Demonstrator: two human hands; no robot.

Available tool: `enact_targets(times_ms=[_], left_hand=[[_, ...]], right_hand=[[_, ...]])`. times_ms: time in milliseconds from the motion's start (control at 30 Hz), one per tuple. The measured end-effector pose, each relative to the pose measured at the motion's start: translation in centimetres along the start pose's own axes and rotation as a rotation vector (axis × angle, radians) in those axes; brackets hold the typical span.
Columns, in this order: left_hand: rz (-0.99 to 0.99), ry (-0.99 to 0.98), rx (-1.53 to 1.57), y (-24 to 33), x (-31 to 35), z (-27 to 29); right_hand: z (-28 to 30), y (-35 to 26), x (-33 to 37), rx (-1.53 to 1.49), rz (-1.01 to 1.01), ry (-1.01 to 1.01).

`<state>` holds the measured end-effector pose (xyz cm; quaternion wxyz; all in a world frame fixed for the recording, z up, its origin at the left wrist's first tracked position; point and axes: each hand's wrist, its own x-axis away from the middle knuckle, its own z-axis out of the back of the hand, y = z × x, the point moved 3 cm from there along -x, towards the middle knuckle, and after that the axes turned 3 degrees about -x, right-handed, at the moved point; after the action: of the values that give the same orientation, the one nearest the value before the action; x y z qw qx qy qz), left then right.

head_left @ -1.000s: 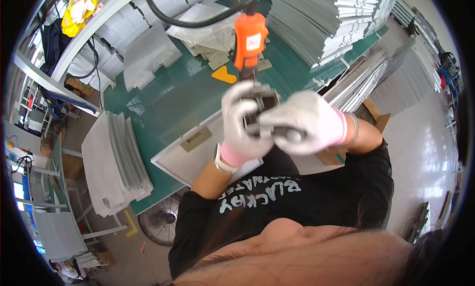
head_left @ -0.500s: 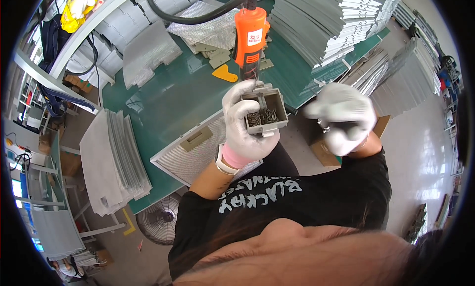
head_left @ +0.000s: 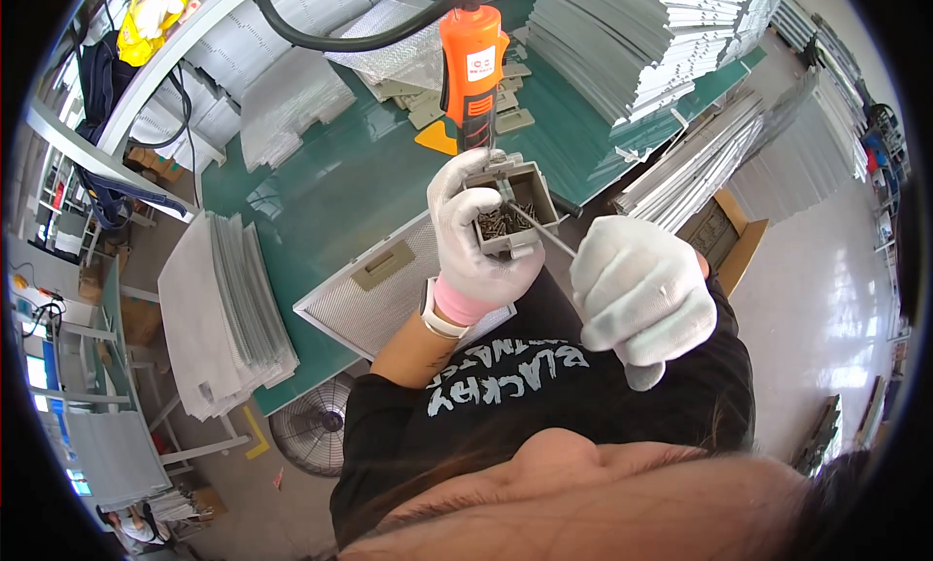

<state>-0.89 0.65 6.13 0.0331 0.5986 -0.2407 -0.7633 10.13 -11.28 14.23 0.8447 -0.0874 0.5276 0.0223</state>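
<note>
My left hand [head_left: 476,255], in a white glove, is closed on a small grey open-topped box [head_left: 544,200] and holds it tilted. Small dark screws [head_left: 501,221] lie inside. Just beyond it, an orange power screwdriver [head_left: 473,61] stands upright; whether it joins the box is hidden by my fingers. My right hand [head_left: 641,289], also gloved, is wrapped round the end of a thin metal rod [head_left: 550,235], whose far end reaches into the box; its handle is hidden in my fist. Under the box, a framed mesh panel [head_left: 418,279] rests on the green table [head_left: 292,308].
Stacked grey panels [head_left: 219,318] stand at the left, with a taller stack [head_left: 603,51] at the back right. A yellow piece [head_left: 436,137] lies behind the screwdriver. A black hose [head_left: 360,44] arches above. An open carton [head_left: 734,236] is at the right, a floor fan [head_left: 316,425] below the table.
My right hand has come left and nearer my body, and the rod now shows reaching into the box. The orange screwdriver has shifted slightly left; my left hand keeps its hold.
</note>
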Motion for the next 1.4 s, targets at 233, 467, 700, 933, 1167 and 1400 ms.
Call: enact_targets(times_ms=[233, 467, 700, 933, 1167, 1400], left_hand=[[-0.018, 0.015, -0.044, -0.1, 0.1, -0.3], [0.043, 0.009, 0.139, -0.7, 0.5, -0.6], [0.053, 0.008, 0.080, -0.6, 0.6, -0.2], [0.056, 0.025, 0.017, 0.0, 0.4, -0.8], [0.035, -0.028, 0.048, 0.2, 1.3, -1.2], [0.069, 0.024, 0.090, -0.3, 0.9, -0.6]], right_hand=[[-0.4, 1.8, -1.6, 0.100, -0.009, 0.018], [2.9, 1.9, -3.1, -0.140, -0.364, 0.777], [0.1, 1.2, -1.7, 0.039, -0.020, 0.378], [-1.0, 1.4, -1.3, 0.175, 0.034, 0.074], [3.8, 4.2, -3.9, -0.172, -0.749, 0.834], [1.8, 1.7, -2.7, 0.011, -0.314, 0.520]])
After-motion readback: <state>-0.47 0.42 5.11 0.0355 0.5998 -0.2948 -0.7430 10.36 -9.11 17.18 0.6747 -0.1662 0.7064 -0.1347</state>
